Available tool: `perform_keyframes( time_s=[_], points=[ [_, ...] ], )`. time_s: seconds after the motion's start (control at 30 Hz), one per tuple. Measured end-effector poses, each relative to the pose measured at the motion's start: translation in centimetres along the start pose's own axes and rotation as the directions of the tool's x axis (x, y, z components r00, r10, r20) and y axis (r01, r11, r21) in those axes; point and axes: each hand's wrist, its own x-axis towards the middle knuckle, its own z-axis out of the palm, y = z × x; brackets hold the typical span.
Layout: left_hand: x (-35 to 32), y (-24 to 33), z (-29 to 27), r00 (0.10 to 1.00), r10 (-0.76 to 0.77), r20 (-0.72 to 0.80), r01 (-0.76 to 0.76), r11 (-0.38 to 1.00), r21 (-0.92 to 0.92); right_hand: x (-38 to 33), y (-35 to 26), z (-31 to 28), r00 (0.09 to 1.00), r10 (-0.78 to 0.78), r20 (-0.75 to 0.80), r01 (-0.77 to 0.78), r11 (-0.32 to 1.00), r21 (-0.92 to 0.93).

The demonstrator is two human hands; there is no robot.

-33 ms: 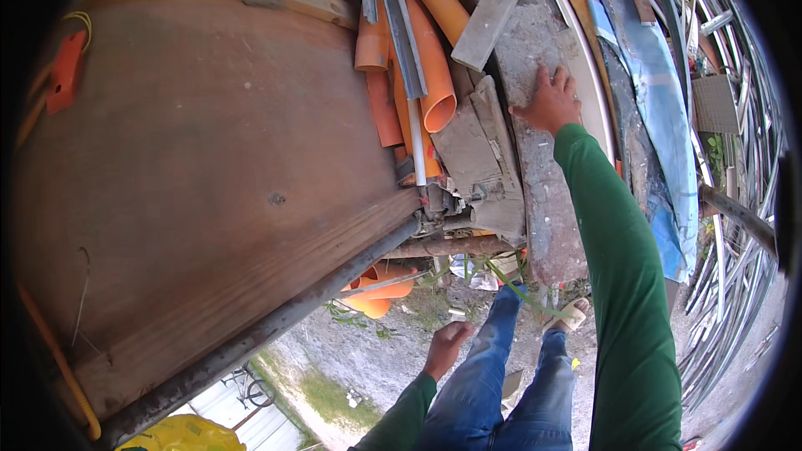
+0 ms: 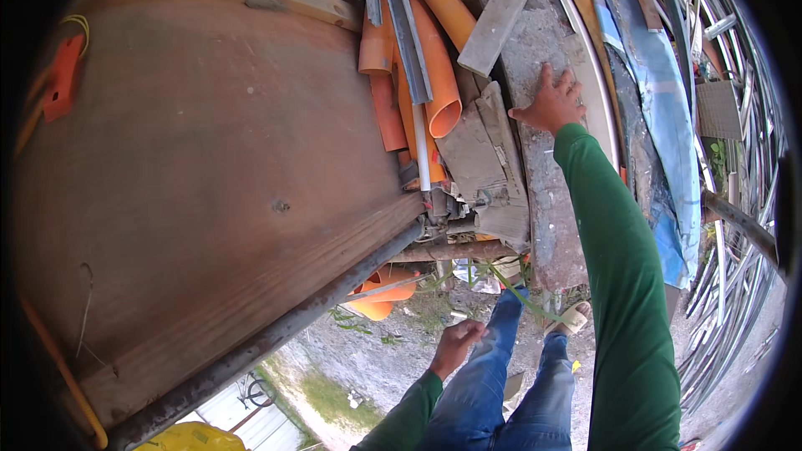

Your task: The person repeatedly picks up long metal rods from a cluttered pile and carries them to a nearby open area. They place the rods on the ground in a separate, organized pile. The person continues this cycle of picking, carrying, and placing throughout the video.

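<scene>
Outdoor scrap pile, big wooden board (image 2: 209, 184) filling the left of the view, orange pipes (image 2: 434, 75) and metal strips stacked beside it, bent rods (image 2: 735, 225) tangling on the right. You're reaching your right hand (image 2: 551, 104) up and away, fingers spread, palm lying flat on the grey concrete slab (image 2: 543, 159); no pinch or wrap showing. The slab is sitting directly under that hand, long axis running from near your legs up toward the top of the view, far end pointing away from you, near end resting by the rusty pipe (image 2: 334, 301) that's crossing under the board. A loose grey plank (image 2: 501, 12) is lying just left of and above the fingers, tilted. Your left hand (image 2: 455, 347) is hanging low by your thigh, loosely curled, holding nothing, well apart from the slab. Right hand is clearly the nearer one.
</scene>
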Motion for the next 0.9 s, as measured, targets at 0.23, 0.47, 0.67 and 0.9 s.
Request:
perform_keyframes(
  time_s=[0.23,0.47,0.67,0.9],
  points=[
    [11.0,23.5,1.3,0.667,0.745,-0.022,-0.72,0.651,0.24,1.8,-2.2,-0.4,0.988,0.115,0.105,-0.122,0.99,0.069],
    [28.8,40.8,-6.5,0.244,0.947,-0.209,-0.702,0.321,0.635,2.4,-3.9,-1.0,0.968,0.207,0.142,-0.215,0.976,0.039],
    [41.6,55.5,-15.7,0.327,0.927,-0.185,-0.27,0.28,0.921,3.8,-4.2,-0.4,0.956,0.243,0.166,-0.253,0.966,0.044],
    [50.0,61.5,-17.1,0.672,0.55,-0.496,0.119,0.581,0.805,4.4,-3.7,0.6,0.959,0.245,0.143,-0.252,0.967,0.039]
  ],
)
